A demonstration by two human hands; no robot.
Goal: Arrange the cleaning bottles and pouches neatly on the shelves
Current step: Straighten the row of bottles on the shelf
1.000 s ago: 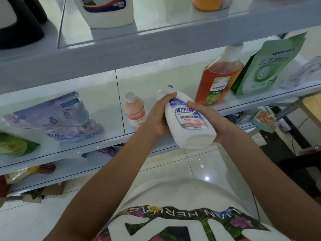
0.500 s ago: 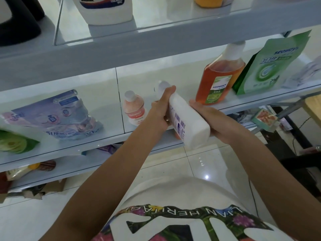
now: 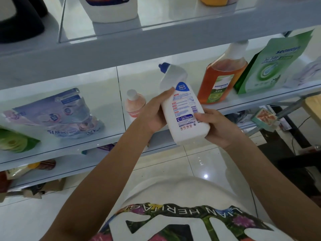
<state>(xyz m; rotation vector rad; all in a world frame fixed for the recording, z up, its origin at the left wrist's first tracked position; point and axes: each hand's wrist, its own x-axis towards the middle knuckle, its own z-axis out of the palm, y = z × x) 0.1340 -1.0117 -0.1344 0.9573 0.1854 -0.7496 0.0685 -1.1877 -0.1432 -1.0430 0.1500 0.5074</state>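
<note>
White plastic with a blue cap, the bottle [image 3: 184, 108] is held in the air just in front of the middle shelf [image 3: 107, 122], above the tiled floor [image 3: 199, 159]. It tilts with its bent neck pointing up and to the far left, and its printed back label faces the camera. The left hand [image 3: 152, 115] grips its upper left side, fingers wrapped behind and thumb laid across the label's top corner. The right hand [image 3: 218, 129] cradles the lower right side near the base, its fingertips curled over the label's edge. Behind the left hand a small pink bottle [image 3: 134, 103] with a white cap stands upright on the middle shelf. To the right of the held bottle stands an orange bottle [image 3: 220, 80] with a green label, and a green pouch [image 3: 271, 66] stands upright just beside it. Further right lies something pale and crumpled, perhaps a clear bag, though it is too blurred to tell. On the left part of the same shelf a blue and pink pouch [image 3: 59, 115] slumps on its side, and a leaf-green packet [image 3: 15, 141] lies at the left edge near it. The upper shelf [image 3: 156, 39] carries a large white jug [image 3: 111, 9], cut off by the top of the view. At the near edge shows the person's white printed shirt [image 3: 182, 193].
</note>
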